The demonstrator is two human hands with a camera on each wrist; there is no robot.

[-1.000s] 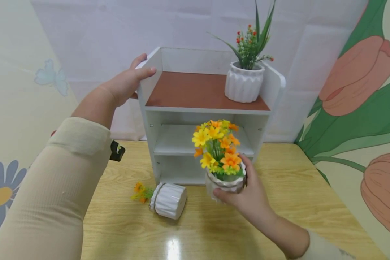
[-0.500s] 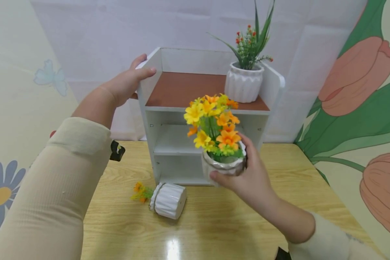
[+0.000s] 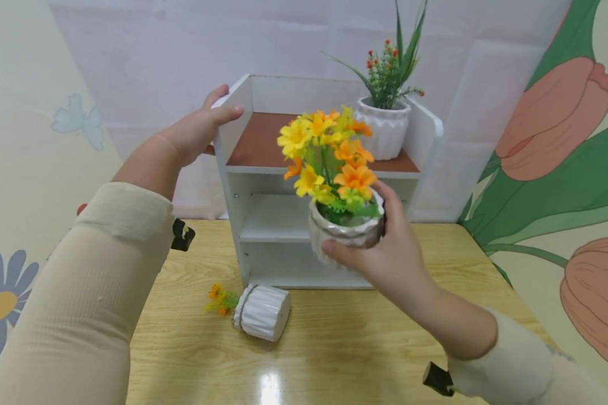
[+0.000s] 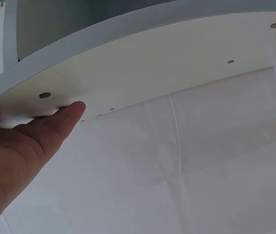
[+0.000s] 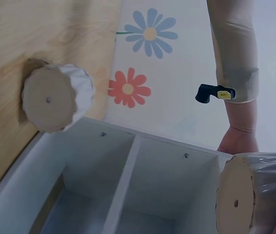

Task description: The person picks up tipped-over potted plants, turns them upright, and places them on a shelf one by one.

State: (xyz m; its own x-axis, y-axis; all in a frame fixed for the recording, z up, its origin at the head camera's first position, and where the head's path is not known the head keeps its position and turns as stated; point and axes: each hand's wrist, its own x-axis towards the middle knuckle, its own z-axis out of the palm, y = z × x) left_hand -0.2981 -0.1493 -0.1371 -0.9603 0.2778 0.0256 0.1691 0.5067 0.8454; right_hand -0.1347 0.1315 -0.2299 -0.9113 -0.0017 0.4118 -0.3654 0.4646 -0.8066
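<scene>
My right hand (image 3: 397, 256) grips a white ribbed flowerpot (image 3: 329, 233) with yellow and orange artificial flowers (image 3: 329, 152). It is raised above the table in front of a white shelf unit (image 3: 324, 172), overlapping its upper part in the head view. The right wrist view shows the pot's flat underside (image 5: 232, 200) with a small hole. My left hand (image 3: 195, 129) holds the top of the unit's left side panel (image 3: 235, 115), thumb over the edge. In the left wrist view, its fingers (image 4: 62, 122) lie along the panel's outer face.
A second white pot (image 3: 263, 312) with orange flowers lies on its side on the wooden table (image 3: 334, 349), front left of the unit. On the brown top board (image 3: 289, 135), at the right, stands a white pot (image 3: 387, 132) with long green leaves. A pale cloth hangs behind.
My right hand has lifted the flowerpot upward and slightly left, from near the lower shelves to the level of the upper ones. My left hand stays on the panel.
</scene>
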